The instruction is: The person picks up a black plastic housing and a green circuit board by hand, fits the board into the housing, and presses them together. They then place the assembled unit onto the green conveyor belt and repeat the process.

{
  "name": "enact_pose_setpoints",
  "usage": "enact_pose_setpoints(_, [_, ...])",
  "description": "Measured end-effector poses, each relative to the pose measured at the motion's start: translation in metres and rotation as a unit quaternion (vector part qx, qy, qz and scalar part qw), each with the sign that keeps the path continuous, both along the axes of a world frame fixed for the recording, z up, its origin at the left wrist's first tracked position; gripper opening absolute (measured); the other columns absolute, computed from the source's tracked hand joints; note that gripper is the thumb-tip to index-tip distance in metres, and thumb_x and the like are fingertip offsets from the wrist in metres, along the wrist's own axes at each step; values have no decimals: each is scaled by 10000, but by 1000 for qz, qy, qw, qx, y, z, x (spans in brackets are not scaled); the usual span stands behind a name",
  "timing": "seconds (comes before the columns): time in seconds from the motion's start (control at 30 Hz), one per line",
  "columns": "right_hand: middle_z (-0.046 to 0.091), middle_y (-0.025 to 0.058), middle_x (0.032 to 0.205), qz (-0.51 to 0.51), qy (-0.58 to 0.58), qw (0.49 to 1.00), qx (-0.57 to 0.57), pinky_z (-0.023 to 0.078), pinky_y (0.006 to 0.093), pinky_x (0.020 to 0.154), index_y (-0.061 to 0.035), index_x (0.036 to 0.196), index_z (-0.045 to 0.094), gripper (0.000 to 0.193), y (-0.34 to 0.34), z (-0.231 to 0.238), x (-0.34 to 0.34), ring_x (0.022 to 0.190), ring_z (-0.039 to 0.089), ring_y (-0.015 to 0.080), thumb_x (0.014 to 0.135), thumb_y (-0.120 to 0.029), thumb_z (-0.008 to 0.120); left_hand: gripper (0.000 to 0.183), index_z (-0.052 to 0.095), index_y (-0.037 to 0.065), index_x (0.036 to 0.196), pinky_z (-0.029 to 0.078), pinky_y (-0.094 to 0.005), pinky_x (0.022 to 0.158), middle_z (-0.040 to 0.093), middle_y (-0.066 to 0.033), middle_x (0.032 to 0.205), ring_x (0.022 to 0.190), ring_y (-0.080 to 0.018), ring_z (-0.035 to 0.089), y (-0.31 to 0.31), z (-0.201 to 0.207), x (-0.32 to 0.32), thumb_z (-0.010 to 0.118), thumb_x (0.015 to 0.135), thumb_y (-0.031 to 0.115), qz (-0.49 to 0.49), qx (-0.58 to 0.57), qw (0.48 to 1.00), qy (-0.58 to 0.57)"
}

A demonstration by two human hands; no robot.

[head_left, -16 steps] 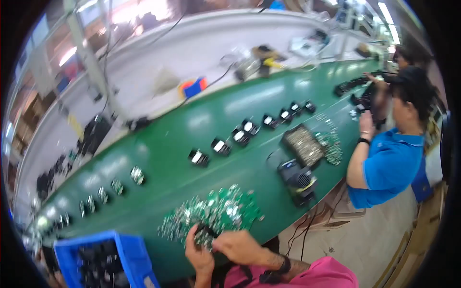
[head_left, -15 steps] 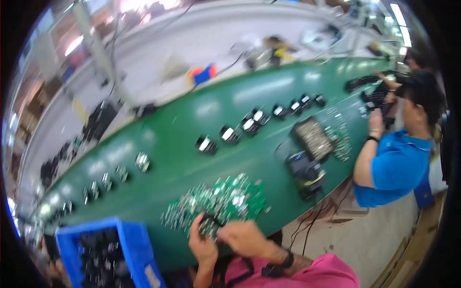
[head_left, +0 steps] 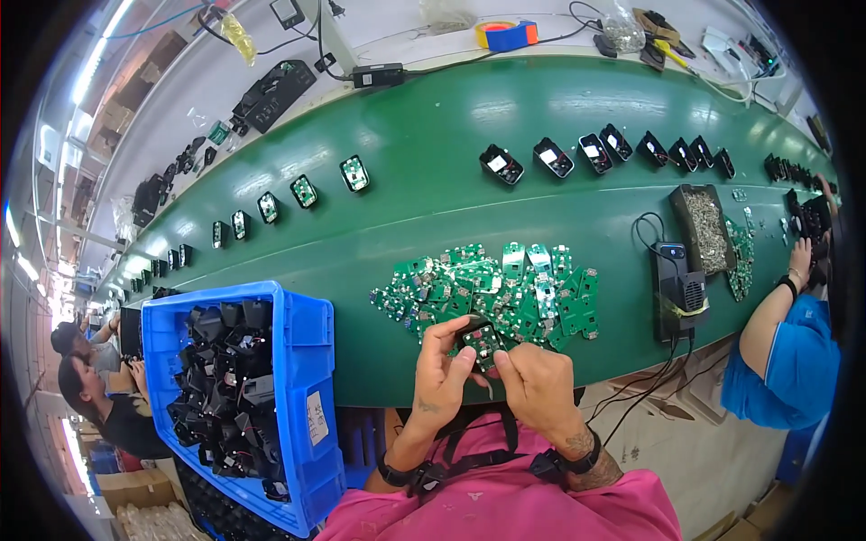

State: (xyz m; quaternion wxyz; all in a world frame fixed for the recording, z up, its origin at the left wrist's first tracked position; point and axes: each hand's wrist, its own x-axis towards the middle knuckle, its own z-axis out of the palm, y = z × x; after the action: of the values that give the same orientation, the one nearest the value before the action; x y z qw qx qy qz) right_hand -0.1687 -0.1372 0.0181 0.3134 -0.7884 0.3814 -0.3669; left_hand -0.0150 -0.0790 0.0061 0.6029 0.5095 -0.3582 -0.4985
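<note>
My left hand (head_left: 437, 371) is closed around a small black plastic housing (head_left: 468, 328), its thumb along the near side. A green circuit board (head_left: 483, 344) sits in the housing, facing up. My right hand (head_left: 541, 382) grips the near right edge of the same housing, with its thumb on the board and the other fingers curled. Just beyond both hands lies a heap of loose green circuit boards (head_left: 505, 287) on the green table (head_left: 379, 352).
At the left stands a blue bin (head_left: 307, 379) full of black housings (head_left: 230, 388). Housings with boards (head_left: 304, 191) and housings with white screens (head_left: 552, 158) form rows. A tray of small metal parts (head_left: 703, 229) and a black device (head_left: 672, 293) are right; a co-worker in blue (head_left: 785, 361) sits beyond.
The view has swung and sharpened, so the bin and rows sit elsewhere in it. Both hands stay together on the housing; both thumbs now press at the board, which was blurred before.
</note>
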Motion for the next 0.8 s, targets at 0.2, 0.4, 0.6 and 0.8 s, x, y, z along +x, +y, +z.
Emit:
enact_pose_setpoints(0.2, [552,91,615,-12,51,999,4,434,411,476,-62,669,544,287,4,1,-4,528,575,298,920,-162,642,412,378,6,1375,609,-271,652,585,-172,1203,916,-189,657,-2,6,-8,482,977,28,-22,-3,997,-76])
enact_pose_setpoints(0.4, [630,143,698,-18,4,993,114,485,399,530,-17,946,611,163,-1,4,-3,589,639,313,922,-176,638,417,366,3,1374,606,-270,635,605,-174,1151,845,-196,677,-5,6,-5,463,969,20,-35,42,998,-35])
enact_pose_setpoints(0.6, [672,172,789,51,-51,979,191,521,360,609,-12,1380,506,447,-16,13,1,659,686,265,960,-152,566,413,359,6,1373,552,-231,541,609,-174,1115,674,-175,677,-16,14,4,449,970,1,-56,66,996,7])
enact_pose_setpoints(0.8, [672,200,769,87,-57,970,218,523,404,624,-39,1402,491,432,-45,31,24,700,699,336,990,-163,528,434,362,12,1359,570,-252,530,603,-203,1135,696,-220,704,-41,31,25,473,940,-14,-43,50,998,9])
